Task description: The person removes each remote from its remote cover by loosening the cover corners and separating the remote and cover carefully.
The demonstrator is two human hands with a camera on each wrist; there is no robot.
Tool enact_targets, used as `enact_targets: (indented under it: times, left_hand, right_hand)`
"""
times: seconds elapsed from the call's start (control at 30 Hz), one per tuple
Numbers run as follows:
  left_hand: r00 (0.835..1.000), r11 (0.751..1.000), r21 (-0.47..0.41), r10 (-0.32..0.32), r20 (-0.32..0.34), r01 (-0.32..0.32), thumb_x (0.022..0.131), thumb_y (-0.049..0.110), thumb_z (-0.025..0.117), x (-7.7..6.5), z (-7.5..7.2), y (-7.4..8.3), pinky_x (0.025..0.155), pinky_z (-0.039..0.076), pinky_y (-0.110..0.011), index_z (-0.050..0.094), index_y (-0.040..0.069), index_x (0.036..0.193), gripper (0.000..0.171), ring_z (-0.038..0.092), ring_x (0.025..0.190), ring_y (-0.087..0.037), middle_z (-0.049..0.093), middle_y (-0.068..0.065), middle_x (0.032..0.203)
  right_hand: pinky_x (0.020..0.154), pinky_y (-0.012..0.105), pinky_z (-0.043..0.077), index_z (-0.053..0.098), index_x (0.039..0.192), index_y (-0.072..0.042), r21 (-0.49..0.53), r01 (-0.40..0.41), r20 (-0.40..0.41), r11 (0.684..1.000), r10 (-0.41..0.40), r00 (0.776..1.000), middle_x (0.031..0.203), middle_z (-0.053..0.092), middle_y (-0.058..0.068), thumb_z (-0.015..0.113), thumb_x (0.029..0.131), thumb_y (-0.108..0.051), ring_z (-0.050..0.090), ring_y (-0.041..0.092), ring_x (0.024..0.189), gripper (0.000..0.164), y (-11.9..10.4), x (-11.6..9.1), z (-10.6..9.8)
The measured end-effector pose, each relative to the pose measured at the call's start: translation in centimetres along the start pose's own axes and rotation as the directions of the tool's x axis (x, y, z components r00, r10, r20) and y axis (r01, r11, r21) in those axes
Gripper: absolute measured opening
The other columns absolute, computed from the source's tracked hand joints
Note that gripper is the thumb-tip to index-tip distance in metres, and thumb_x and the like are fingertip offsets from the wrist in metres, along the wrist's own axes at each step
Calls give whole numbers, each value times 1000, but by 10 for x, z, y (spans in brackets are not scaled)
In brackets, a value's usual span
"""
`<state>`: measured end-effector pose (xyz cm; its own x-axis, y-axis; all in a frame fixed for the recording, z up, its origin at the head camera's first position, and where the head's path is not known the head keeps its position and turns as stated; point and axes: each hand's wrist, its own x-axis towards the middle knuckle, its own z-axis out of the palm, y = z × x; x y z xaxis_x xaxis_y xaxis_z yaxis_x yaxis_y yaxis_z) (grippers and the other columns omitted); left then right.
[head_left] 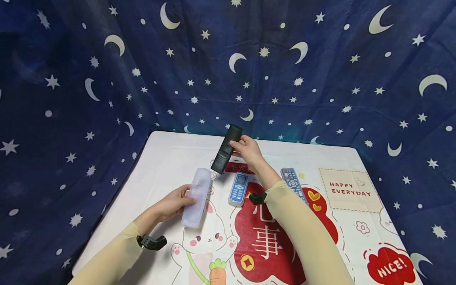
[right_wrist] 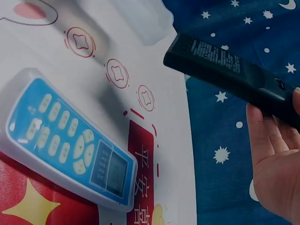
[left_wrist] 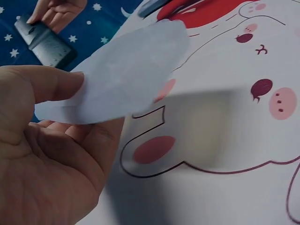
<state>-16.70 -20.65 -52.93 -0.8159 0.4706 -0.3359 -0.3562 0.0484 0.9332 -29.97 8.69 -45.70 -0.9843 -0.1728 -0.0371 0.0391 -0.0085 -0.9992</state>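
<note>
My left hand grips a translucent white remote control sleeve by its side, thumb on the near face, above the printed rabbit. In the left wrist view the sleeve lies between thumb and fingers. Farther back, my right hand holds a black remote control, its thumb on one face and its fingers behind. The remote's back faces up, with small printed text near its lower end. Sleeve and remote are apart, the remote's lower end tilted toward the sleeve's upper end.
A blue-faced remote in a clear sleeve lies on the table between the arms. Another remote with many buttons lies to its right, partly behind the right sleeve. The white printed tablecloth ends at a dark starry curtain.
</note>
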Motion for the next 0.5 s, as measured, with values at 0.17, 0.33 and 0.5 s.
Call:
enact_targets:
  times: [0.17,0.33,0.5]
  left_hand:
    - [998,1000,10,19,-54,-18,102,6,53,-3,-7,6,87,58,-47,18,-3,156,65,64,108,-28,55,-22,131]
    - [990,999,37,36,-134,-31,102,6,50,-7,-18,10,87,57,-41,20,-4,155,63,62,108,-26,53,-22,132]
    - [982,999,34,30,-187,-24,102,5,49,-14,-37,14,87,57,-40,20,-5,155,62,63,105,-24,54,-20,129]
  right_hand:
    - [94,38,57,57,139,-6,-22,27,3,999,-27,1000,127,68,14,69,100,-19,68,27,113,43,1,-2,5]
    - [97,38,55,56,142,-11,-92,78,43,993,-74,996,128,69,12,70,100,-17,67,25,118,44,4,-7,13]
    - [102,40,52,57,143,-9,-236,112,117,965,-86,989,128,69,9,68,101,-20,65,23,117,45,9,-14,23]
